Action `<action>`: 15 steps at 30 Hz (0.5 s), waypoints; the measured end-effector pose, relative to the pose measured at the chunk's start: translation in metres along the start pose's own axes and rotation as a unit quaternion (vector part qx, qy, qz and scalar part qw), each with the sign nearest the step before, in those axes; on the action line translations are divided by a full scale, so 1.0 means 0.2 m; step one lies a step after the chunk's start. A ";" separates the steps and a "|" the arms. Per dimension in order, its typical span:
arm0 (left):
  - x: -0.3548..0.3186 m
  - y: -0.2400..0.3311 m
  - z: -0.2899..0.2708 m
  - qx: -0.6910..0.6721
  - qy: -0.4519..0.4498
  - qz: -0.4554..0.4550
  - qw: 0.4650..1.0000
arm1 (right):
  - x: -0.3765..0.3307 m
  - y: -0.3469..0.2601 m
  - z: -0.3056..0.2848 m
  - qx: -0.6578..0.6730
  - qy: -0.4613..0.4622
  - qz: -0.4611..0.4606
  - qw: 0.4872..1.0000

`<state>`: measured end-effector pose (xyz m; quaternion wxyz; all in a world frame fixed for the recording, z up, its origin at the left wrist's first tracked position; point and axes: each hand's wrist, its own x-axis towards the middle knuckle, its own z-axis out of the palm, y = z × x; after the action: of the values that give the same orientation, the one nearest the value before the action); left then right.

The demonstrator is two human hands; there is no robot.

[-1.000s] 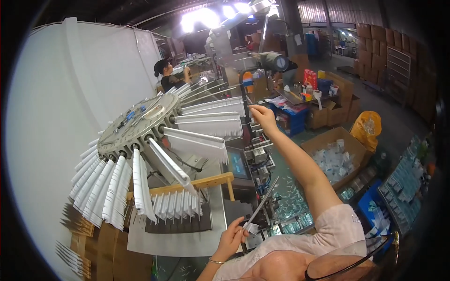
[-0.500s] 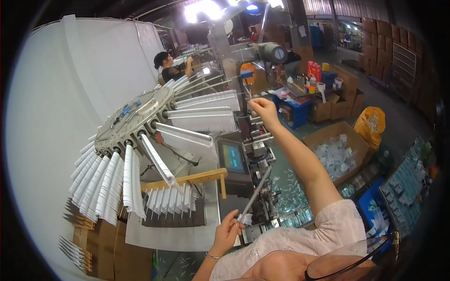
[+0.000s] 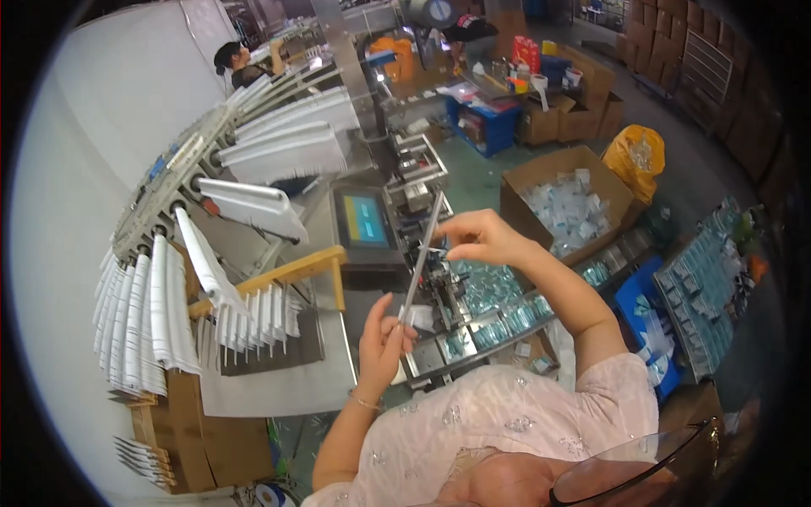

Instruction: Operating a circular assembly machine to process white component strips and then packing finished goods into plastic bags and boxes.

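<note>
My left hand (image 3: 387,340) grips the lower end of a thin grey rod (image 3: 419,269), which slants up and away from me. My right hand (image 3: 483,237) is beside the rod's upper half, thumb and index finger bent toward each other. Whatever they pinch, if anything, is too small to make out, and contact with the rod is unclear. Beneath both hands runs a metal machine track (image 3: 432,348) with small teal-and-white packets in its compartments. Close to my left hand, a crumpled whitish piece (image 3: 420,318) lies by the track.
On the left stands a wheel (image 3: 160,173) with white sleeves on its spokes. A screen (image 3: 365,221) and wooden bar (image 3: 274,279) are nearer. To the right are a carton of packets (image 3: 562,207), yellow bag (image 3: 635,160) and stacked packet tray (image 3: 688,283). Two people work farther back.
My right hand has come back from the far machine part to the rod. My left hand still holds the rod, now more upright. The view has shifted.
</note>
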<state>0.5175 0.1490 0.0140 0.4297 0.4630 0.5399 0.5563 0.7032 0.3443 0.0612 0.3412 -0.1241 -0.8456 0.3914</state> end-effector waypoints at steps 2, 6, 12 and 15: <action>0.05 0.01 0.04 -0.060 -0.028 0.013 0.998 | -0.13 -0.02 0.01 -0.022 0.078 0.061 0.995; 0.15 0.03 0.10 -0.225 -0.084 -0.041 0.970 | -0.43 -0.13 0.29 -0.063 0.129 -0.076 0.987; 0.18 0.08 0.12 -0.308 -0.133 -0.083 0.938 | -0.51 -0.24 0.73 -0.195 0.104 -0.053 0.974; 0.09 0.08 -0.01 -0.278 -0.207 -0.055 0.936 | -0.50 -0.31 0.85 -0.196 0.244 -0.083 0.946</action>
<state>0.5127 0.1652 0.0309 0.6736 0.3994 0.2875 0.5515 0.6657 0.1563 -0.0192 0.5372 -0.2091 -0.8039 0.1463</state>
